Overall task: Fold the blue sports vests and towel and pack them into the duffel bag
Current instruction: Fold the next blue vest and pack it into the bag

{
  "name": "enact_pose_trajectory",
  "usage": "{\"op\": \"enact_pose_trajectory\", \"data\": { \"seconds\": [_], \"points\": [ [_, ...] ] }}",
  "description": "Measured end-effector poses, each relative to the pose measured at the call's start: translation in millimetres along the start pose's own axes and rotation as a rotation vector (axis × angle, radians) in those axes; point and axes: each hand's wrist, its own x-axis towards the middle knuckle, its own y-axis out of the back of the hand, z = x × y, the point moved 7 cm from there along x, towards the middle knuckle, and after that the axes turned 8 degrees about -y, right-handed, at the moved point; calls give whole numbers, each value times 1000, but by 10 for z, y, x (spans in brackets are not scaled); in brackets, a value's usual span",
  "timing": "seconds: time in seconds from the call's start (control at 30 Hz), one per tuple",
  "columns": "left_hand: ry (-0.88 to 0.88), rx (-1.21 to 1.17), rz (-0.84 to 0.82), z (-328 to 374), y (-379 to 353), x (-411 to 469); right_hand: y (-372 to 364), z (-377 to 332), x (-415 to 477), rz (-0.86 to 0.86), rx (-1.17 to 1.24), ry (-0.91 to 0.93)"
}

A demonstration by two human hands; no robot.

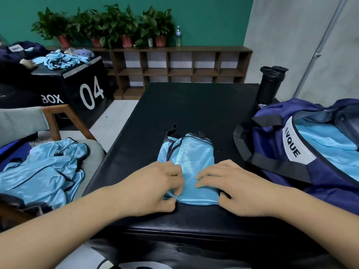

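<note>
- Black padded bench (194, 105) fills the middle of the room, right in front of you.
- Your left hand (155, 187) pinches the near left corner of the folded vest (192, 160). The fingers curl on top and the thumb is under the edge.
- Your right hand (239, 189) grips the near right corner of the same vest. Its fingers bend on top and the thumb is at the edge.
- The folded vest lies flat on the bench between your hands. Its dark straps point away from you.
- The duffel bag (320, 185) sits on the bench just to your right, open at the top. Some light blue cloth (328, 142) lies inside it.
- A pile of vests (44, 167) lies loose on a chair (56, 117) to your left.
- A black bottle (270, 84) stands behind the bag.
- Farther off on the left is a black box (85, 90) marked 04, with more blue vests (62, 60) on top.
- A brown shelf (180, 65) runs along the green wall (209, 16), with potted plants (104, 26) and a clear bottle (178, 36) on it.
</note>
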Motion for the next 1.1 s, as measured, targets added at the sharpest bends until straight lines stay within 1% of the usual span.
{"op": "enact_pose_trajectory", "data": {
  "seconds": [0.13, 0.27, 0.33, 0.53, 0.6, 0.67, 0.73, 0.77, 0.87, 0.97, 1.1],
  "points": [
    [77, -132, 80, 4, 122, 13, 8, 27, -70, -6, 36, -13],
    [174, -300, 150, -22, 177, 21, -4, 90, -84, 51, -18, -28],
    [205, -380, 197, -36, 180, 27, -30, 128, -78, 76, 9, -59],
    [343, -550, 310, -145, 177, 22, -36, 172, -8, 287, 273, -158],
    [401, -635, 367, -214, 191, 5, -9, 223, -12, 294, 425, -238],
    [462, -823, 409, -265, 184, -18, 20, 275, -5, 306, 574, -298],
    [500, -1051, 389, -280, 138, -32, 55, 328, 14, 351, 642, -358],
    [508, -1119, 366, -279, 111, -38, 71, 351, 19, 379, 661, -388],
    [549, -1164, 345, -304, 42, -45, 78, 370, 39, 423, 718, -440],
    [626, -1169, 398, -387, -24, -50, 77, 348, 70, 423, 743, -488],
    [665, -1160, 425, -463, -100, -56, 85, 362, 110, 465, 762, -541]
  ]
}}
